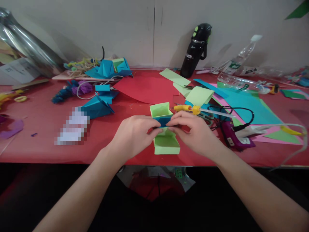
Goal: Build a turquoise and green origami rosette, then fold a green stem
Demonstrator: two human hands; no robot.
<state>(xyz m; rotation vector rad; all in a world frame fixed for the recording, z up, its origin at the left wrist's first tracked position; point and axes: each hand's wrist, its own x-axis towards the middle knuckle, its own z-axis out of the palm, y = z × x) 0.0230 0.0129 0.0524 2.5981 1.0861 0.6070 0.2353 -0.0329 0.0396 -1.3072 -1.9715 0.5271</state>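
Note:
My left hand [137, 135] and my right hand [189, 129] meet over the red table, thumbs and fingers pinching the two ends of a small folded blue paper piece [164, 120]. One light green folded paper box [161, 110] stands just behind the blue piece. Another light green paper box [167, 149], open at the top, lies nearer to me, below my fingertips. Whether the green boxes are joined to the blue piece is hidden by my fingers. Beyond my right hand is a yellow-handled glue gun [187, 109] with a clear glue stick in it.
Blue folded paper shapes [98, 106] sit to the left, with more at the back. A large red paper sheet [147, 88] lies behind my hands. On the right are coloured sheets [253, 108], a purple power strip [235, 137] with cables, a black bottle [195, 51] and plastic bottles [245, 54].

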